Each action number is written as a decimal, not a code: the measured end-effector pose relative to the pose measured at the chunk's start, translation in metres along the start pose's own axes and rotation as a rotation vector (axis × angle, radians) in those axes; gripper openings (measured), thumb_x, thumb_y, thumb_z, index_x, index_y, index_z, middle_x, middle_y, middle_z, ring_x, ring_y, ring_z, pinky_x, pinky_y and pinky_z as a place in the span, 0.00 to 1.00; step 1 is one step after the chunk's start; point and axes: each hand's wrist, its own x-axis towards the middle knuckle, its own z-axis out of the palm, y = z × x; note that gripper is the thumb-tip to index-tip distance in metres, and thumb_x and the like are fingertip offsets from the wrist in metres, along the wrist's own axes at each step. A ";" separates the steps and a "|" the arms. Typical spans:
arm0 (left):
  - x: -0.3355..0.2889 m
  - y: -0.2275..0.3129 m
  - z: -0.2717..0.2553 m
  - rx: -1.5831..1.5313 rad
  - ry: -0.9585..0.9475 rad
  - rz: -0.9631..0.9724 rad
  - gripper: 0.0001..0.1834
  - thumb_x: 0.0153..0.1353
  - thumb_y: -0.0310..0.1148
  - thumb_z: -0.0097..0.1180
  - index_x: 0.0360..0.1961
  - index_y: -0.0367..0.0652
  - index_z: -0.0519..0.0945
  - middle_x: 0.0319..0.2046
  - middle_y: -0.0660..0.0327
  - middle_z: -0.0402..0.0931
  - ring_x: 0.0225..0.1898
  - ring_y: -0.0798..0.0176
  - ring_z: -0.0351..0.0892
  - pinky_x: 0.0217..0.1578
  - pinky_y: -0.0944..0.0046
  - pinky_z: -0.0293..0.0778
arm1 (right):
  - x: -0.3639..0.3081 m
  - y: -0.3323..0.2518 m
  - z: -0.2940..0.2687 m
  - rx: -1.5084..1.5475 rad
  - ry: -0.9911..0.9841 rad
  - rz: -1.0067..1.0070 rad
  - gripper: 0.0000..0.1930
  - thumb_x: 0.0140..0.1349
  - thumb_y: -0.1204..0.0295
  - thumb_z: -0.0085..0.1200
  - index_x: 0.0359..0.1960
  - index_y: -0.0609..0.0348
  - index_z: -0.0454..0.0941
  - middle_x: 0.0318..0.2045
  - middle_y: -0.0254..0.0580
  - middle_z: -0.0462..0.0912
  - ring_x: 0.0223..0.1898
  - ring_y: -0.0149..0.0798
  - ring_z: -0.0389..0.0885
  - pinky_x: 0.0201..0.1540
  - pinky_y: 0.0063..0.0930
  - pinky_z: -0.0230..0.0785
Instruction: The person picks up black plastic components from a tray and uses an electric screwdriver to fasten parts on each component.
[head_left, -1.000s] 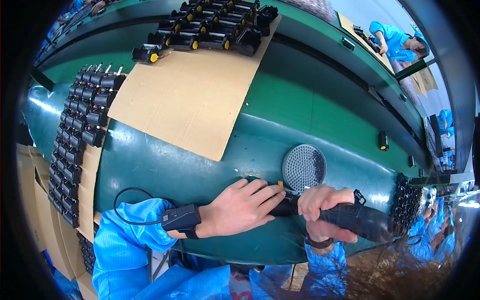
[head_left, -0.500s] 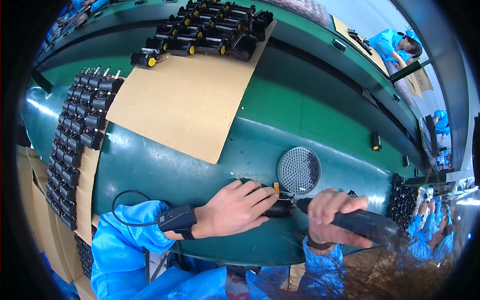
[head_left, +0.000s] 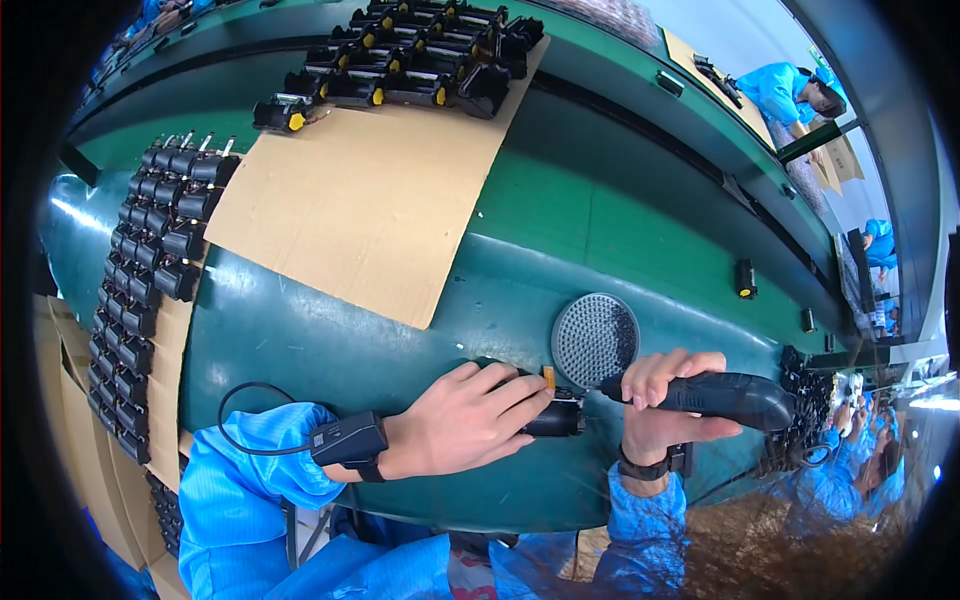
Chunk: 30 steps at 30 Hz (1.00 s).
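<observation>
My left hand [head_left: 465, 415] rests over a black plastic housing [head_left: 558, 418] on the green table, fingers wrapped over its top. A small orange tab [head_left: 549, 377] sticks up by its fingertips. In my right hand [head_left: 662, 412] is a black electric screwdriver [head_left: 730, 398], lying nearly level, its nose pointing left. That nose is beside the lower right rim of a round grey dimpled dish [head_left: 570, 372], just above and right of the housing. Whether a screw sits on the tip is too small to tell.
A cardboard sheet [head_left: 340, 220] ahead carries rows of black assemblies [head_left: 410, 60] with yellow parts. More black units [head_left: 150, 250] stand in rows on the left. At right lie a single black unit [head_left: 746, 279] and a dark pile [head_left: 800, 400]. Co-workers in blue sit beyond.
My right hand has raised the screwdriver and turned it more level, its nose shifting from beside the housing up toward the dish. My left hand stays on the housing.
</observation>
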 end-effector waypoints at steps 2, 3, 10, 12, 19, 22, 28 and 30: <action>0.000 0.000 0.000 0.004 -0.010 -0.004 0.33 0.60 0.44 0.71 0.64 0.41 0.80 0.59 0.63 0.77 0.56 0.59 0.77 0.50 0.59 0.77 | -0.001 0.000 0.000 0.002 0.010 0.018 0.47 0.57 0.15 0.42 0.44 0.53 0.66 0.22 0.34 0.72 0.18 0.32 0.70 0.20 0.28 0.68; 0.000 0.000 0.000 0.003 -0.009 -0.004 0.33 0.60 0.44 0.71 0.64 0.41 0.80 0.59 0.63 0.77 0.56 0.59 0.77 0.50 0.59 0.77 | -0.001 -0.001 0.001 -0.007 0.012 0.030 0.47 0.57 0.15 0.42 0.44 0.53 0.66 0.22 0.34 0.71 0.18 0.32 0.70 0.20 0.29 0.68; -0.002 0.001 0.000 -0.049 0.011 -0.044 0.31 0.64 0.47 0.69 0.63 0.40 0.81 0.59 0.59 0.80 0.56 0.54 0.79 0.52 0.55 0.77 | -0.003 -0.002 0.008 -0.129 -0.018 0.069 0.47 0.56 0.15 0.43 0.42 0.53 0.64 0.20 0.33 0.70 0.17 0.31 0.69 0.20 0.29 0.67; -0.002 -0.002 0.001 -0.070 0.028 -0.071 0.31 0.64 0.48 0.69 0.63 0.39 0.81 0.59 0.59 0.80 0.56 0.54 0.78 0.53 0.55 0.77 | -0.002 -0.004 0.009 -0.110 0.017 0.057 0.46 0.57 0.16 0.42 0.42 0.53 0.64 0.20 0.33 0.69 0.17 0.31 0.68 0.19 0.29 0.66; -0.003 -0.010 0.002 -0.153 0.037 -0.084 0.33 0.61 0.49 0.71 0.61 0.38 0.81 0.57 0.58 0.78 0.56 0.53 0.75 0.56 0.53 0.75 | 0.005 -0.037 0.035 0.132 -0.156 -0.082 0.42 0.62 0.21 0.49 0.44 0.54 0.67 0.22 0.36 0.74 0.17 0.34 0.72 0.18 0.30 0.67; 0.001 -0.012 0.003 -0.178 0.037 -0.078 0.33 0.61 0.49 0.72 0.60 0.38 0.81 0.57 0.58 0.77 0.57 0.53 0.75 0.56 0.53 0.75 | -0.006 -0.027 0.052 0.203 -0.194 -0.047 0.43 0.63 0.23 0.53 0.46 0.57 0.68 0.24 0.39 0.76 0.20 0.36 0.75 0.22 0.35 0.72; -0.003 -0.013 0.002 -0.186 0.010 -0.090 0.34 0.60 0.49 0.72 0.60 0.37 0.81 0.56 0.58 0.77 0.57 0.54 0.74 0.56 0.54 0.74 | -0.014 -0.005 0.063 0.060 -0.168 -0.015 0.42 0.61 0.21 0.49 0.44 0.53 0.65 0.22 0.35 0.73 0.17 0.33 0.70 0.18 0.31 0.67; -0.003 -0.012 0.002 -0.171 0.034 -0.078 0.35 0.60 0.48 0.72 0.61 0.36 0.80 0.54 0.59 0.77 0.56 0.55 0.74 0.54 0.56 0.74 | -0.014 -0.004 0.062 0.064 -0.168 -0.004 0.43 0.61 0.20 0.49 0.44 0.53 0.64 0.22 0.35 0.73 0.17 0.33 0.70 0.18 0.30 0.67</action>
